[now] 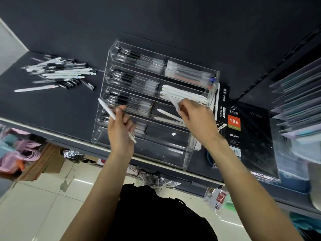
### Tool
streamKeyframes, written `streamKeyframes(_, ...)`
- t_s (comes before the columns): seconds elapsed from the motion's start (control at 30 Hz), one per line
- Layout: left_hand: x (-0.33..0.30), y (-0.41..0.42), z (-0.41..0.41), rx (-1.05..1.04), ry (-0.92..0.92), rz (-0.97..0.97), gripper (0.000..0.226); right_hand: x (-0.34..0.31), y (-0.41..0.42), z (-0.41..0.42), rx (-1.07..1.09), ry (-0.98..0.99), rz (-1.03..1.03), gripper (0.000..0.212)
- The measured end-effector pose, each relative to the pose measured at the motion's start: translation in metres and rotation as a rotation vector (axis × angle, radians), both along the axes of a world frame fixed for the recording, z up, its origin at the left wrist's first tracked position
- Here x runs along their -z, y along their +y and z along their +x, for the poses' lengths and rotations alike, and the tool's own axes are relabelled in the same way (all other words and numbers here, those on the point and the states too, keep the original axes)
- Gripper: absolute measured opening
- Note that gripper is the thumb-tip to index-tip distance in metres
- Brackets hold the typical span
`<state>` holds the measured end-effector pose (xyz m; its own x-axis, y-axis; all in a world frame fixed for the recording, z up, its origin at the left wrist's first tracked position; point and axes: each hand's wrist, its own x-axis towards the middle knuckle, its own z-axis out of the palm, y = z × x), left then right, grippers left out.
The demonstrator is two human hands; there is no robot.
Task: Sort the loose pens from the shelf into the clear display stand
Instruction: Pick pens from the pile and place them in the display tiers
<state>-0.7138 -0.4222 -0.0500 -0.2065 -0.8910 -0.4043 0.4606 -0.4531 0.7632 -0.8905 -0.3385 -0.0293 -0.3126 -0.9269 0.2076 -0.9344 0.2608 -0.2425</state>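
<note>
1. Clear display stand [188, 154] at centre: upper tiers mostly filled, front tier looks empty.
2. Right hand [198, 117] pinches a white pen [175, 103] at a right-side slot; left hand [119, 127] grips another white pen [111, 113].
3. Loose pile [57, 73] at 10 o'clock w/ many pens left; approx. halfway.

- The person's two forearms are bare from the elbow down, with no sleeve reaching them.
- The left hand [121, 129] carries no ring, watch or glove.
- The right hand [198, 117] is likewise bare, and its wrist has no band or bracelet.
- A black garment [161, 216] covers the torso at the lower edge of the view, its fabric plain and unmarked.
</note>
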Motion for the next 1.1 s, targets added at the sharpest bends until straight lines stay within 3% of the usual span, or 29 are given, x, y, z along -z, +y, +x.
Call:
streamKeyframes(0.1,0.006,-0.009,0.014,-0.024,0.082,0.072,0.025,0.01,-0.007,0.003,-0.027,0.262,0.139,0.012)
streamKeyframes(0.17,0.006,-0.007,0.018,-0.006,0.125,0.085,0.026,0.007,-0.008,0.003,-0.016,0.333,0.298,0.029)
streamKeyframes(0.3,0.007,0.001,0.013,0.043,0.136,0.128,0.025,0.006,-0.008,-0.006,-0.021,0.25,0.437,0.047)
streamKeyframes(0.47,0.002,0.008,0.005,0.114,0.128,0.145,0.023,0.009,-0.003,-0.018,-0.1,0.121,0.506,0.026)
streamKeyframes(0.6,0.001,0.008,0.003,0.142,0.126,0.15,0.023,-0.009,-0.009,-0.026,-0.164,-0.024,0.574,0.031)
streamKeyframes(0.7,0.0,0.007,0.001,0.149,0.108,0.146,0.023,-0.012,-0.018,-0.029,-0.18,0.019,0.617,0.032)
streamKeyframes(0.87,-0.001,0.008,-0.003,0.181,0.107,0.151,0.023,-0.013,-0.025,-0.024,-0.188,0.13,0.592,0.016)
streamKeyframes(1.0,-0.002,0.01,-0.007,0.216,0.086,0.147,0.022,-0.013,-0.024,-0.022,-0.161,0.082,0.577,0.023)
streamKeyframes(1.1,-0.003,0.011,-0.009,0.228,0.084,0.141,0.021,-0.011,-0.022,-0.023,-0.141,0.087,0.597,0.016)
